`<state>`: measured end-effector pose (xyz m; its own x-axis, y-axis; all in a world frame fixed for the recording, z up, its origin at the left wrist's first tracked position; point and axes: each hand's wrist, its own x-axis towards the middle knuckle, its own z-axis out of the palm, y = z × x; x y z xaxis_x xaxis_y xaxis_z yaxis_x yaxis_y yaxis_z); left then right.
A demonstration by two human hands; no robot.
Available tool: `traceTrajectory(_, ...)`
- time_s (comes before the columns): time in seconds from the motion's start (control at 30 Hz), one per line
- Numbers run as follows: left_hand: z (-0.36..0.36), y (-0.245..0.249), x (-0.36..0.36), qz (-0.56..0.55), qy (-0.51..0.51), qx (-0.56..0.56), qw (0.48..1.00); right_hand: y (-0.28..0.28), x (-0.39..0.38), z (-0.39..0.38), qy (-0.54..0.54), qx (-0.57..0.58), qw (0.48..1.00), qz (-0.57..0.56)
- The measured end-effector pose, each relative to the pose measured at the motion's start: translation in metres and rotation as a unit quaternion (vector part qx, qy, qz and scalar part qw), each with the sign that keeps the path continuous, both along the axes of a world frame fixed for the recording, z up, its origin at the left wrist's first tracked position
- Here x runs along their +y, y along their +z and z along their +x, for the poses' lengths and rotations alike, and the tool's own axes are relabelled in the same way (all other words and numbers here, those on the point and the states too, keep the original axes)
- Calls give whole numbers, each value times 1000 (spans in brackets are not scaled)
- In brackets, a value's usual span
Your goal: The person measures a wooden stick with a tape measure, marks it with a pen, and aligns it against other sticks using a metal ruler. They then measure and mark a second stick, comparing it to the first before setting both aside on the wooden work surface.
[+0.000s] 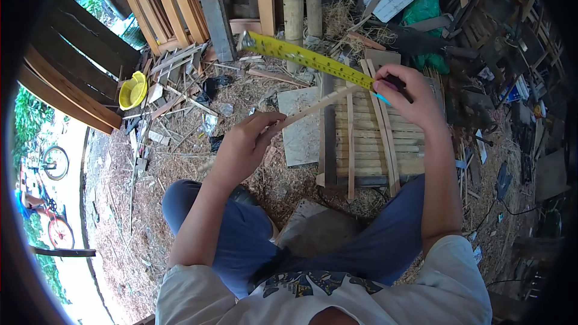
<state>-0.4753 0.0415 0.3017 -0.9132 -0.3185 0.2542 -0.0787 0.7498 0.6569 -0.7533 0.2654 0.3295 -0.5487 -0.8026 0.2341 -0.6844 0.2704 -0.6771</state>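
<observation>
A thin light wooden strip (319,106) runs between my two hands, rising to the right. My left hand (244,144) pinches its lower left end between thumb and fingers. My right hand (406,96) is closed around a tape measure, whose body is mostly hidden by the fingers. From it the yellow blade (307,59) extends up and to the left, its metal end in the air. The strip's right end meets the blade close to my right hand. Below lies a slatted bamboo platform (370,144) with long wooden strips (385,138) across it.
A yellow bowl (133,91) sits at the left among wood scraps. Curved planks (162,3) and bamboo posts (293,12) stand at the back. A grey board (299,138) lies beside the platform. Shavings cover the ground. At far left are bicycles (59,230) and part of a person.
</observation>
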Motion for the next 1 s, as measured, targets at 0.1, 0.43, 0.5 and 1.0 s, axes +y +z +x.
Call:
traceTrajectory(0.1, 4, -1, -7, -28, 25, 17, 999, 8, 3, 4, -20, 4, 1000, 21)
traceTrajectory(0.43, 21, 15, -30, -99, 106, -48, 988, 0, 0, 1, 8, 76, 997, -7)
traceTrajectory(0.5, 21, 18, -28, -67, 130, -61, 987, 2, 2, -2, 4, 99, 995, 10)
traceTrajectory(1.0, 15, 8, -16, -79, 126, -37, 988, -3, 6, -10, 25, 126, 981, 144)
